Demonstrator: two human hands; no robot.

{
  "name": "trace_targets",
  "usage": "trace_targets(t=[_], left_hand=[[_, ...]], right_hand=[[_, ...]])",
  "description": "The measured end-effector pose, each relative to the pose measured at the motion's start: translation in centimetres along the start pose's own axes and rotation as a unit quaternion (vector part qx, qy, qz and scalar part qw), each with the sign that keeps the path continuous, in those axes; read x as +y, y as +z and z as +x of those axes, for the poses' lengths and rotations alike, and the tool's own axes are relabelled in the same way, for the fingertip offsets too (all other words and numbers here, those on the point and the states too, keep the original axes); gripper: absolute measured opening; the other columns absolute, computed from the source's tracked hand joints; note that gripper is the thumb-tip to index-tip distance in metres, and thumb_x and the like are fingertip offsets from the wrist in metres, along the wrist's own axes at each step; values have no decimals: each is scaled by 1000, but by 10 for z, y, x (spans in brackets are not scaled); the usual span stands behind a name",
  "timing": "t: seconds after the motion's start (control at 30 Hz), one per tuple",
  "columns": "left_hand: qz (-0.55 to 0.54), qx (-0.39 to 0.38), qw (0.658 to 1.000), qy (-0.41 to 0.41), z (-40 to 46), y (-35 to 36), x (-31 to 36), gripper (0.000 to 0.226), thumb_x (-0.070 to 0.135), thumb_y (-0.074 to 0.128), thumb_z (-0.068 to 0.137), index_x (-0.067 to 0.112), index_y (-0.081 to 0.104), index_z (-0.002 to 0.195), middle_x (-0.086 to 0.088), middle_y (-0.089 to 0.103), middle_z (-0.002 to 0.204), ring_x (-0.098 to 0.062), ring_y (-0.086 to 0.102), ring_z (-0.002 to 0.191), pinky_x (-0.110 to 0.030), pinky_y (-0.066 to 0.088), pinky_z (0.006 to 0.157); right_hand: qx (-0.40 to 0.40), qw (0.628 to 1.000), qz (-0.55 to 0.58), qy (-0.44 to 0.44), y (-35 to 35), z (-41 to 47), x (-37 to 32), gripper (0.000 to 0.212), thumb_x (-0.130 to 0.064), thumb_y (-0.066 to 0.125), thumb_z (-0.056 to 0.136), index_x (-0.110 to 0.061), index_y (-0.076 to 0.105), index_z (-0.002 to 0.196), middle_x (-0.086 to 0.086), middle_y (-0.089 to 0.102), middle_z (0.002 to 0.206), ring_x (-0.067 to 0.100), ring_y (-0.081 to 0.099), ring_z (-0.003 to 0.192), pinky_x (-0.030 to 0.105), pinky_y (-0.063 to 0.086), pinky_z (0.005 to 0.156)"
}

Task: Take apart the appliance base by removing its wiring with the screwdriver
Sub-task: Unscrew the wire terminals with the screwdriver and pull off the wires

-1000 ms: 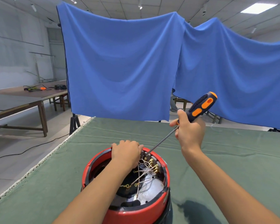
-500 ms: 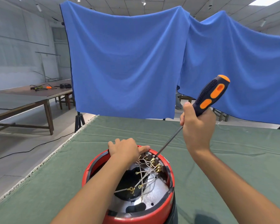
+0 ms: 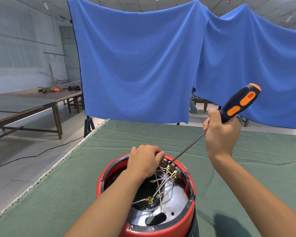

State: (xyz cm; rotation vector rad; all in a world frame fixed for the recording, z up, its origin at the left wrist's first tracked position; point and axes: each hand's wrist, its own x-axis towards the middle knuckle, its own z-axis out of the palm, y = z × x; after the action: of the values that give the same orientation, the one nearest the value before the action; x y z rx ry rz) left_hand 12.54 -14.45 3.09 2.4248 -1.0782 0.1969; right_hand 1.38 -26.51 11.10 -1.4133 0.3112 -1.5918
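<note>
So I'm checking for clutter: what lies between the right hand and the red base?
In the head view, only the screwdriver's bare metal shaft spans from the right hand to the red base, over bare green cloth.

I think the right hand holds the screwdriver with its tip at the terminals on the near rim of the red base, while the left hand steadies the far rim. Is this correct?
One detail is wrong. The head view shows the screwdriver tip at terminals on the far rim of the red base, not the near rim. The right hand does hold it, and the left hand rests on the far rim.
</note>
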Motion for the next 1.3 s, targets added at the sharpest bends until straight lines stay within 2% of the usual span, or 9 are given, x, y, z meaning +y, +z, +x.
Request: trace_targets(t=[0.17,0.43,0.6,0.7,0.8,1.0,1.17,1.3], left_hand=[[-6,-7,1000,0,2,0,-3,37,47,37,97,27,67,101,6,68,103,-19,55,101,-39,30,93],[-29,-7,1000,-6,3,0,-5,35,46,39,97,30,69,102,8,69,106,-17,56,102,-38,28,96],[-35,-6,999,-5,3,0,-5,35,46,39,97,29,70,100,8,69,104,-17,57,101,-38,28,95],[-37,-2,999,-5,3,1,-6,35,46,39,97,30,70,101,8,70,104,-17,57,101,-38,28,95],[-39,4,999,-5,3,2,-6,36,45,38,97,28,70,100,7,70,103,-18,57,100,-37,28,94],[-40,1,999,-14,4,2,-7,34,44,39,97,30,70,102,6,70,105,-19,57,102,-37,29,93],[-42,5,999,-13,3,2,-7,33,43,39,97,31,70,102,6,70,106,-20,57,102,-37,28,93],[-46,3,999,-13,3,2,-7,33,43,39,98,31,69,104,6,69,107,-19,56,103,-38,27,94]], right_hand=[[10,1000,14,5,2,3,1,39,-6,52,86,-15,34,53,-9,38,34,8,37,33,15,31,38],[31,998,-9,59,6,12,7,32,-8,52,84,-15,37,56,-11,37,34,7,34,33,15,27,35],[55,993,-6,101,2,16,12,25,-10,53,83,-17,42,62,-6,43,44,6,38,34,16,28,36],[32,995,-29,95,3,3,20,30,-6,51,82,-16,38,57,-11,39,36,6,33,33,16,25,35],[36,994,-4,105,2,-5,23,31,-7,51,81,-18,36,57,-12,37,35,7,32,34,17,24,36],[58,995,37,78,-2,10,6,29,-8,52,82,-16,37,59,-12,36,38,9,34,35,14,25,37],[23,999,24,16,1,4,-2,28,-14,51,76,-15,31,56,-11,33,38,10,32,36,15,26,38],[28,999,18,17,1,4,3,28,-12,52,79,-14,33,58,-11,35,37,8,34,35,15,27,38]])
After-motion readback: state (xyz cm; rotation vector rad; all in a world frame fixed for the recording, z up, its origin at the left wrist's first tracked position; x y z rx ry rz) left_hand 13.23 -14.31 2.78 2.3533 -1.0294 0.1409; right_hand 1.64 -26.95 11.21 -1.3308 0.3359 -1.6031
